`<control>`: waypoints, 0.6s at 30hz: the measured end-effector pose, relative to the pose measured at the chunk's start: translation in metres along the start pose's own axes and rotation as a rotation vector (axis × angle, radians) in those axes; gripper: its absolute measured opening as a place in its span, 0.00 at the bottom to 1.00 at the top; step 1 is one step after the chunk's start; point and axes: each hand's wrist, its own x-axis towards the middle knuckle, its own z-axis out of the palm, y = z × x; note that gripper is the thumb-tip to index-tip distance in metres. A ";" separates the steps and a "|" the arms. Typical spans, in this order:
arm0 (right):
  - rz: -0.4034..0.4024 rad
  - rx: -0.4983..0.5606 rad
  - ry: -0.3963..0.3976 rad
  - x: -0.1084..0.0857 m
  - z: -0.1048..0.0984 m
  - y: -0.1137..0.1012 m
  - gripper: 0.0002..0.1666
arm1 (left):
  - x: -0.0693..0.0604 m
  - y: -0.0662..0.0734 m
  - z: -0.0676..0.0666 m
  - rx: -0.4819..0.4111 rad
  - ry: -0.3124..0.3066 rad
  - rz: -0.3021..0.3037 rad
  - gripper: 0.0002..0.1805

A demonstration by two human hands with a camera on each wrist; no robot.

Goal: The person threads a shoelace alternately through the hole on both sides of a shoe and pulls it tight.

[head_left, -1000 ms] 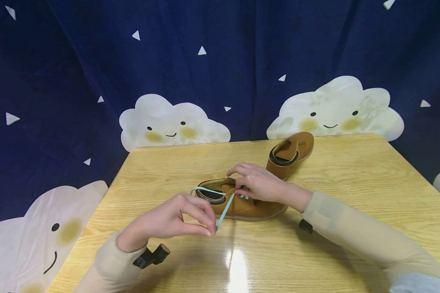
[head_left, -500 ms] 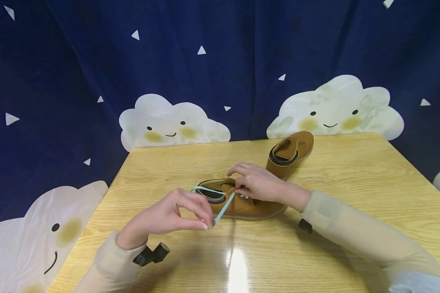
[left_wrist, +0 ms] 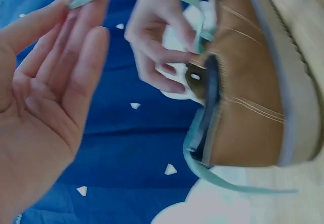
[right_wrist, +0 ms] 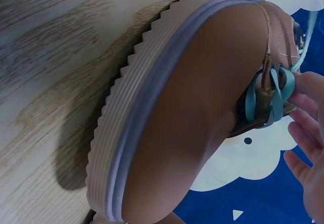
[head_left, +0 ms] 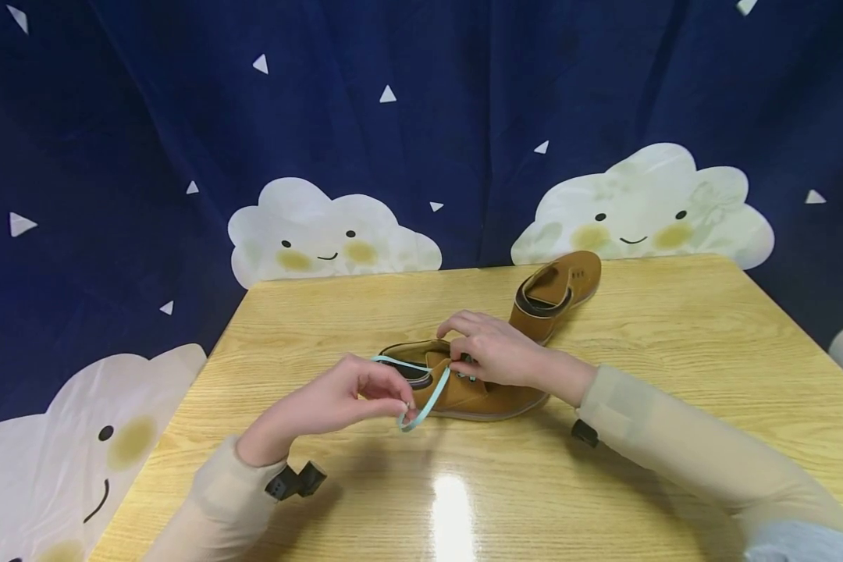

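Note:
A brown shoe (head_left: pixel 488 402) stands on the table with its toe to the right; pale teal lace crosses its eyelets. My left hand (head_left: pixel 333 398), in front of the heel, pinches one end of the shoelace (head_left: pixel 432 398) between thumb and finger. That length sags in a curve from the eyelets to my fingertips. My right hand (head_left: pixel 495 351) reaches over the shoe and grips the eyelet flap by the top hole, where the lace comes out. The right wrist view shows its fingers beside the laced flap (right_wrist: pixel 260 125). Another lace end (left_wrist: pixel 238 187) trails over the heel.
A second brown shoe (head_left: pixel 585 275) lies behind, to the right, touching or nearly touching the first; no lace shows in its holes. The wooden table (head_left: pixel 309 312) ends at a dark blue curtain (head_left: pixel 393 140) with clouds.
My left hand has moved slightly up, and the lace between it and the shoe has gone from taut to slack. The right hand holds its place.

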 end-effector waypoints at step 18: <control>0.003 0.001 0.018 -0.002 0.003 0.002 0.10 | 0.003 -0.038 0.028 0.595 -0.164 -0.230 0.03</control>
